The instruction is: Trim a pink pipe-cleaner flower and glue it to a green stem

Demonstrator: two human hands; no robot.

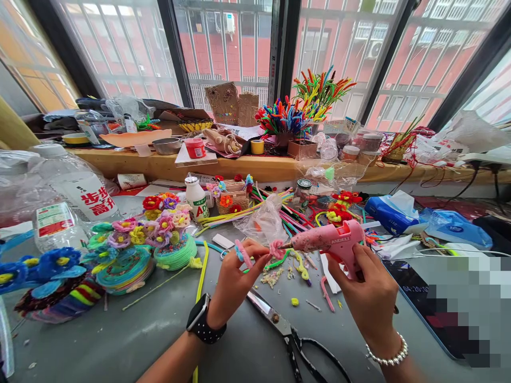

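My right hand (369,295) grips a pink hot glue gun (329,239) by its handle, nozzle pointing left. The nozzle tip meets a small curled pink pipe cleaner piece (277,248), which my left hand (233,284) pinches between thumb and fingertips. Another pink fuzzy loop (243,254) with some light blue sits between the fingers of that hand. Below the hands lie large black-handled scissors (275,317), partly open. A long yellow pipe cleaner (202,276) runs beside my left wrist. Short pink and yellow scraps (327,293) are scattered under the glue gun.
Pipe-cleaner flower baskets (175,250) stand at the left, near large plastic bottles (75,186). A white drink bottle (196,198) stands behind my left hand. A phone (423,308) and tissue pack (393,215) lie right. Bunched colourful pipe cleaners (285,119) fill the sill.
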